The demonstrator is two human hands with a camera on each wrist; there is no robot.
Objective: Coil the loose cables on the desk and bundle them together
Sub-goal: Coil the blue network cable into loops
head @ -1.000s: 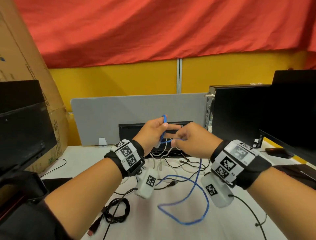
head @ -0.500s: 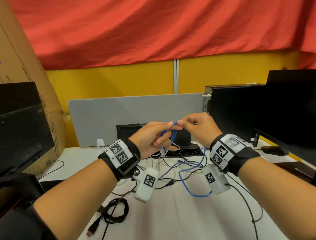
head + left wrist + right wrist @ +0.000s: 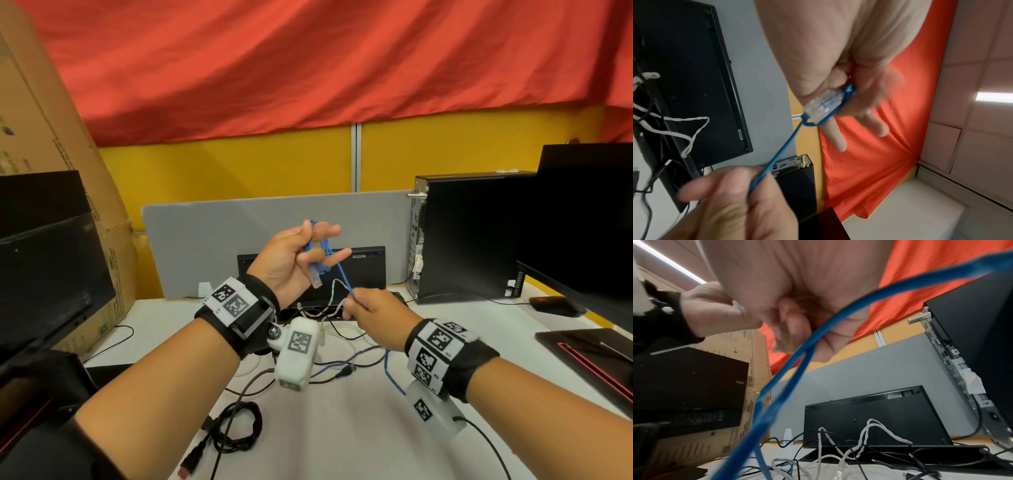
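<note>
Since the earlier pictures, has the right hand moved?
Yes. The right hand has dropped from level with the black monitor to its foot, nearer the desk.

printing on the cardboard box and monitor labels is too blurred to read.

Head view: high, facing forward-down over worktop, mid-range. Wrist views: very close, left turned sideways, right low, looking up. All share blue cable.
</note>
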